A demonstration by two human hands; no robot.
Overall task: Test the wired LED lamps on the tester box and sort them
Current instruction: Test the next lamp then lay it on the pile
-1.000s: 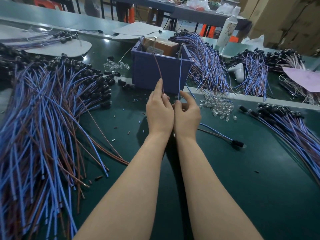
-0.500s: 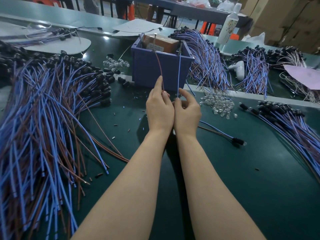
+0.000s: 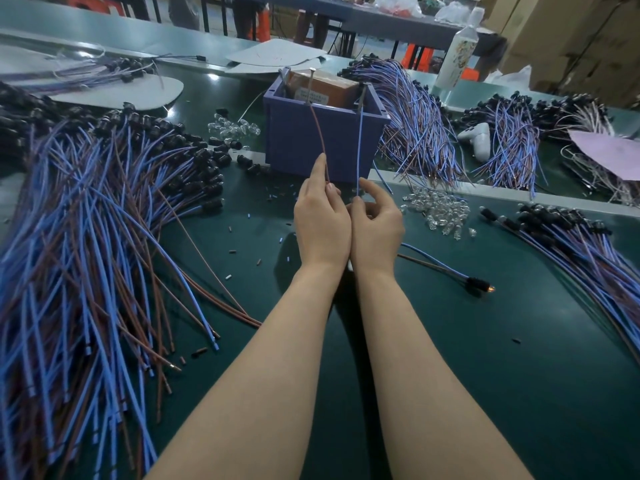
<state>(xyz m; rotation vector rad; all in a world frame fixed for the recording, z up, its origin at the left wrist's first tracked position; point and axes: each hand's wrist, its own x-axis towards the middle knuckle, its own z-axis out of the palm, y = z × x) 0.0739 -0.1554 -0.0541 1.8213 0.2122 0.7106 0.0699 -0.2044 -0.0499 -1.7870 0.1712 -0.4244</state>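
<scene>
A purple tester box (image 3: 325, 140) stands mid-table with two metal contact pins on its rim. My left hand (image 3: 320, 220) pinches a brown wire (image 3: 318, 133) that runs up to the left pin. My right hand (image 3: 375, 226) pinches a blue wire (image 3: 359, 150) that reaches the right pin. Both wires trail out under my right wrist to a black LED lamp (image 3: 479, 284) lying on the mat at the right, its tip faintly lit.
A big heap of wired lamps (image 3: 86, 237) fills the left side. Another pile (image 3: 588, 244) lies at the right and more bundles (image 3: 415, 116) sit behind the box. Loose clear LEDs (image 3: 440, 211) and wire scraps dot the green mat. A white bottle (image 3: 457, 53) stands at the back.
Both hands have stayed almost still, holding the wires against the pins. The view has shifted slightly.
</scene>
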